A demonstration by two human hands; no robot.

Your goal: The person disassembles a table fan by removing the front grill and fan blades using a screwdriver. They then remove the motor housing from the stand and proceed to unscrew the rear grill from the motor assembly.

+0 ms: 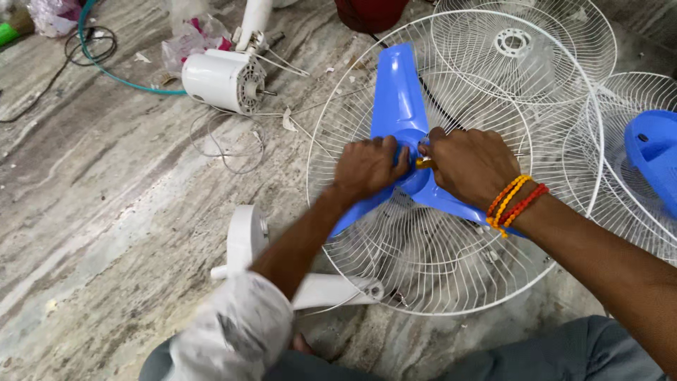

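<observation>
Clearly both hands work the hub of the blue 3-bladed plastic fan blade (403, 123) inside the white wire guard (451, 282). Left hand (367, 168) clenches the hub; right hand (469, 164) pinches a small yellow piece (423, 163), which needs steady turning.

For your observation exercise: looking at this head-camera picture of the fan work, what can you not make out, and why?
- Blade hub, head view: covered by the left hand and right hand.
- Small yellow item: mostly hidden in the right hand; its kind is unclear.
- Second blue blade: cut off by the right edge.
- Dark red object: cut off by the top edge.
- Left hand: motion-blurred.
</observation>
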